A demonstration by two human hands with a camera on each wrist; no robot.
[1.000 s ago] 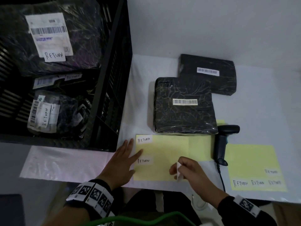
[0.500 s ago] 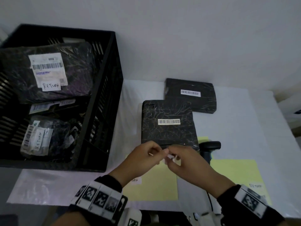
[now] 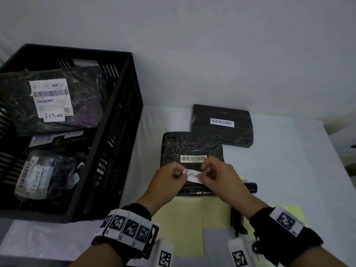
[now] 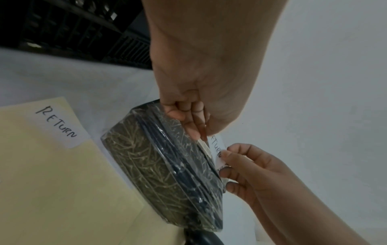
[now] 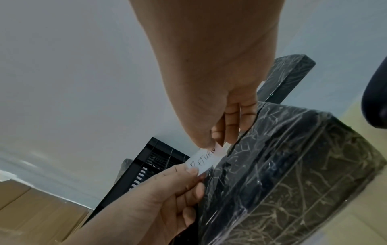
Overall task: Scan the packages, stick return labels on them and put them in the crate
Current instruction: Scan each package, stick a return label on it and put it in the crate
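both hands meet over the near package (image 3: 192, 149), a black plastic-wrapped parcel lying flat on the white table (image 3: 289, 170) with a barcode strip (image 3: 193, 158) on top. the left hand (image 3: 167, 180) pinches the left end of a white label (image 3: 191, 175) with "return" handwritten on it, thumb and fingers clamped on the paper, and the right hand (image 3: 219, 178) pinches its right end the same way. the label sits just near of the barcode strip, over the package's top face; the wrist views show it close against the wrap, but whether it is stuck down cannot be told. a 2nd package (image 3: 221, 132) with its own barcode lies at the far right of the first, its near left corner touching or slightly overlapped. to the left stands the black crate (image 3: 115, 132), holding 3 wrapped packages already carrying return labels. near the hands lie yellow sheets (image 3: 185, 218), and the left wrist view shows 1 more return label (image 4: 60, 126) stuck on a sheet. a black scanner (image 3: 250, 187) lies right of the near package, partly hidden behind the right hand.
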